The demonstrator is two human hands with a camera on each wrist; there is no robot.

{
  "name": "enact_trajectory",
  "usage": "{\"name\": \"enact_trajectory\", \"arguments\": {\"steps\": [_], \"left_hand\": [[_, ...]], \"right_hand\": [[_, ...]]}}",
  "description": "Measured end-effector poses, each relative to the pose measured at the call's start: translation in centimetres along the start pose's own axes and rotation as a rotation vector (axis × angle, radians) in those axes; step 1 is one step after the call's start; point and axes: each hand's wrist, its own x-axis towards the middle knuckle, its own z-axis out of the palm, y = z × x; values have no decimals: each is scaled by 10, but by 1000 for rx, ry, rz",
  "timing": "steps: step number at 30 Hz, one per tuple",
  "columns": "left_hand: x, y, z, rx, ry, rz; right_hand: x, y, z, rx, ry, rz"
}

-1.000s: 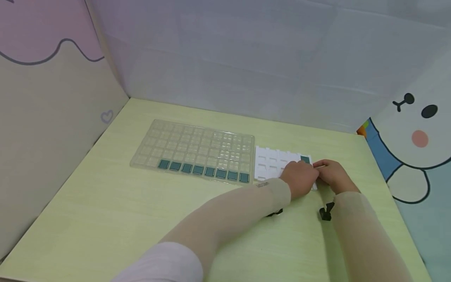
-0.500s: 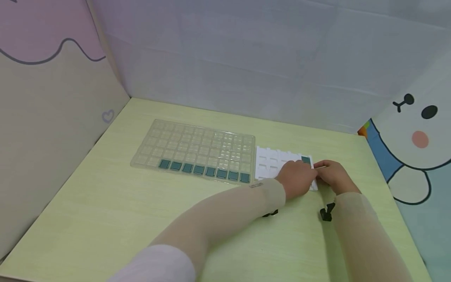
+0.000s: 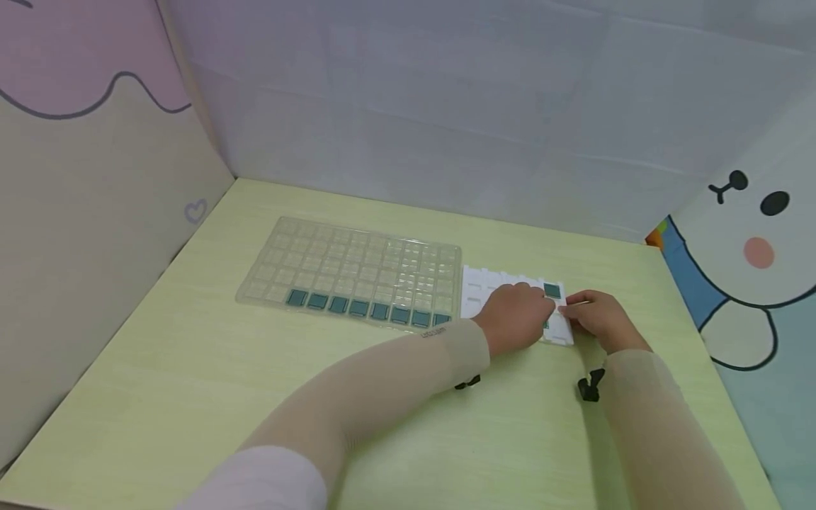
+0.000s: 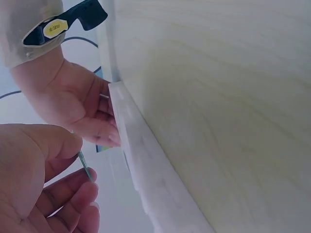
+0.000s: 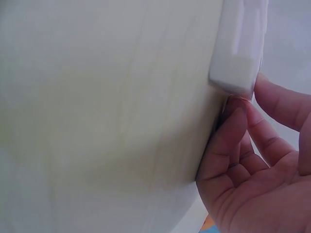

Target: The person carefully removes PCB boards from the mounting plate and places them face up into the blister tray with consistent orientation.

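Over the white compartment tray (image 3: 561,334), my left hand (image 3: 515,319) pinches a thin green square chip (image 4: 84,166) between thumb and finger, held edge-on in the left wrist view. At the tray's right end, my right hand (image 3: 599,317) grips its edge. The right wrist view has that thumb (image 5: 279,102) against the upper side of the white tray end (image 5: 235,53), with the other fingers curled close beneath. One green chip (image 3: 552,291) lies in the tray's far right pocket. My left hand hides the middle of the tray.
Left of the white tray lies a larger clear plastic tray (image 3: 325,263) with many pockets. Its near row carries several green chips (image 3: 338,304). A grey-white wall (image 3: 446,127) stands behind the table (image 3: 408,439), and decorated panels rise at both sides.
My left hand has shifted left over the white tray, away from my right hand, showing more of the tray's right end. My right hand stays at the edge.
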Motion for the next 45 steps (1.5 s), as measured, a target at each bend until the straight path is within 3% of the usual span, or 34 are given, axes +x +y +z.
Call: {"name": "enact_trajectory", "arguments": {"steps": [8, 18, 26, 32, 45], "left_hand": [[-21, -20, -1, -6, 53, 26], [-45, -31, -8, 10, 98, 54], [-68, -41, -27, 0, 172, 80], [-83, -56, -34, -8, 215, 78], [-115, -89, -31, -47, 275, 54]], "right_hand": [[2, -1, 1, -5, 4, 10], [4, 0, 3, 7, 13, 22], [2, -2, 4, 7, 21, 44], [2, -2, 4, -10, 31, 42], [1, -3, 4, 6, 27, 48]]}}
